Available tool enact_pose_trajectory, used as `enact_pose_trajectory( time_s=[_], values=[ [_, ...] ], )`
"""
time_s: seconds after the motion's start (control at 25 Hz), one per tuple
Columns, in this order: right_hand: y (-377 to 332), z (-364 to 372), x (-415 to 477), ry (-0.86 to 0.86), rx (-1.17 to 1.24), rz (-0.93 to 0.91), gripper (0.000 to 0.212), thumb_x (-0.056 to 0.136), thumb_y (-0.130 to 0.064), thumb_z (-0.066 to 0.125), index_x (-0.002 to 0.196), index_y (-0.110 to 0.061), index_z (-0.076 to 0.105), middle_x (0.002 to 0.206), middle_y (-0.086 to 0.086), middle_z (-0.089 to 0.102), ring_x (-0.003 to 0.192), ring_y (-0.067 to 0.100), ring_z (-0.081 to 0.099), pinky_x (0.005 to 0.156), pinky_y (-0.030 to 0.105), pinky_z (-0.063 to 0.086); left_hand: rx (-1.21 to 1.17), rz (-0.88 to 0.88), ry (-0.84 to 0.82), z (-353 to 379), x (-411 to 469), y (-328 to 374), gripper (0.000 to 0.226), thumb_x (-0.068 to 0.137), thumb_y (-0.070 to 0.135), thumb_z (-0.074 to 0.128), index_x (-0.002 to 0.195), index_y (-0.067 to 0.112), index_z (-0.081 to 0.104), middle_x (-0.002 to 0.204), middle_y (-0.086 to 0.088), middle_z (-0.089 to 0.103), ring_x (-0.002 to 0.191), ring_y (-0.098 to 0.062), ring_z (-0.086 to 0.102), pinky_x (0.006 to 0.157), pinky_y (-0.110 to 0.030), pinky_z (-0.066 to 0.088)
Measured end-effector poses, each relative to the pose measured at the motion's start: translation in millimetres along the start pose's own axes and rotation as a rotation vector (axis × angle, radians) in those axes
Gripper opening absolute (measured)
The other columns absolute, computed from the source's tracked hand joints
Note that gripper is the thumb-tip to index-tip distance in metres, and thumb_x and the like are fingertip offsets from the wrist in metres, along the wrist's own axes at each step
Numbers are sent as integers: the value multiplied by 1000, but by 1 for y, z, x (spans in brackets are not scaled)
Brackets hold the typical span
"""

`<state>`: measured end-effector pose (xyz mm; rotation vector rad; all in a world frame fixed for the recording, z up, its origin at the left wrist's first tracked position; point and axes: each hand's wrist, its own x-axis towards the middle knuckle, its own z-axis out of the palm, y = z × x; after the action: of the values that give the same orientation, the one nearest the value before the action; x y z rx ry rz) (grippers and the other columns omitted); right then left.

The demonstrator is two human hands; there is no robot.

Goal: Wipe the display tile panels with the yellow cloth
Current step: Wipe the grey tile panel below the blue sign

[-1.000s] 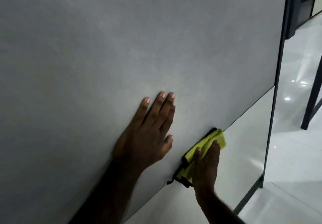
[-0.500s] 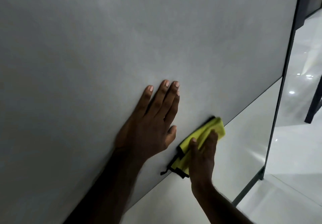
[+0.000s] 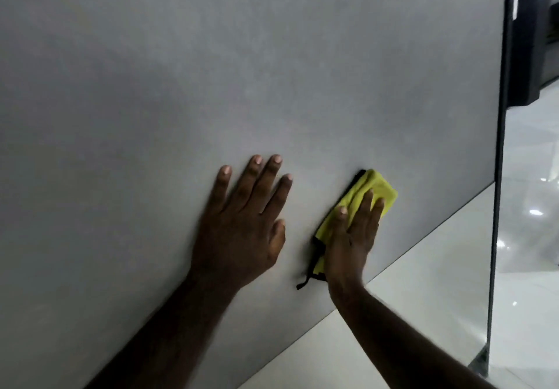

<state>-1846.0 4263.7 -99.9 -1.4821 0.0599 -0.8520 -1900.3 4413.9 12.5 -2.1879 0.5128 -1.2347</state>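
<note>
**Both hands flat on the grey panel, cloth under the right**

A large matt grey panel (image 3: 211,71) fills most of the view, tilted in the frame so that its lower edge runs up toward the right. The left hand (image 3: 242,231) lies flat against it, fingers straight and spread, thumb out to the side, grasping nothing. Just to its right, and apart from it, the yellow cloth (image 3: 375,189) sits folded against the same grey panel, near the lower edge. A dark trim shows along the cloth's left side and a thin dark loop hangs from its bottom corner. The right hand (image 3: 354,237) covers the lower part of the cloth, fingers straight and close together, pressing it to the surface rather than clutching it; the cloth's upper end sticks out past the fingertips. Below the grey panel lies a glossy white panel (image 3: 423,298), meeting it along a straight seam. A thin dark frame (image 3: 499,177) runs down the panels' right edge. Beyond it is a shiny pale floor (image 3: 532,237) with light spots.
</note>
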Motion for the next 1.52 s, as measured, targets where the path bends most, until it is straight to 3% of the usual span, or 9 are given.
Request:
enact_pose_trajectory(
  time_s=[0.44,0.6,0.72,0.88,1.0,1.16,1.28,1.44,1.52],
  values=[
    [-183,38,123,-130,-321,-990,57,112,-35,47,166,-21,36,177,3,18,164,18,16,134,44,15,174,20,128,-91,53,-188,75,99,55,48,167,22,45,180,-10,25,165,-31,27,132,-64,17],
    [-259,41,157,-40,-220,-535,61,113,-41,41,169,-24,25,179,3,9,165,27,10,134,47,12,215,-20,169,-118,86,-245,75,101,60,39,166,25,47,179,-10,27,165,-31,28,132,-64,17],
    [-281,39,169,-222,-468,-1231,57,114,-38,43,168,-24,31,179,0,14,165,23,17,134,42,14,213,-16,231,-122,86,-269,73,104,60,37,167,24,44,179,-12,27,165,-31,29,132,-63,19],
    [-333,58,187,4,-289,-647,61,114,-46,34,171,-29,18,179,-1,5,165,26,9,135,45,10,233,-31,244,-114,80,-266,73,107,58,33,171,22,36,181,-13,18,168,-32,20,133,-63,15],
    [-359,67,200,-79,-390,-1065,59,114,-44,42,169,-30,25,175,-16,6,163,12,11,133,30,8,228,-29,265,-114,81,-267,72,107,57,37,169,21,39,181,-14,20,167,-32,21,132,-62,17],
    [-414,81,217,39,-210,-553,61,113,-51,36,169,-36,21,179,-7,10,164,27,15,133,44,14,215,-20,302,-109,80,-267,70,108,56,39,168,20,42,180,-15,24,166,-34,24,132,-62,17],
    [-417,88,214,-63,-375,-1126,57,114,-49,38,168,-35,27,177,-12,14,163,17,17,132,33,13,219,-25,327,-108,80,-267,69,107,55,41,167,19,44,179,-15,26,166,-34,26,132,-62,19],
    [-423,85,223,86,-183,-441,59,114,-50,29,170,-33,19,179,-3,10,164,26,14,131,40,12,225,-19,317,-108,80,-267,70,108,56,38,167,19,43,179,-16,25,166,-34,24,132,-63,17],
    [-413,84,200,18,-316,-775,59,115,-46,31,170,-28,22,178,-6,11,164,23,15,132,38,13,217,-19,315,-107,80,-266,70,107,56,38,166,18,44,179,-16,25,166,-34,24,133,-62,16]
  ],
)
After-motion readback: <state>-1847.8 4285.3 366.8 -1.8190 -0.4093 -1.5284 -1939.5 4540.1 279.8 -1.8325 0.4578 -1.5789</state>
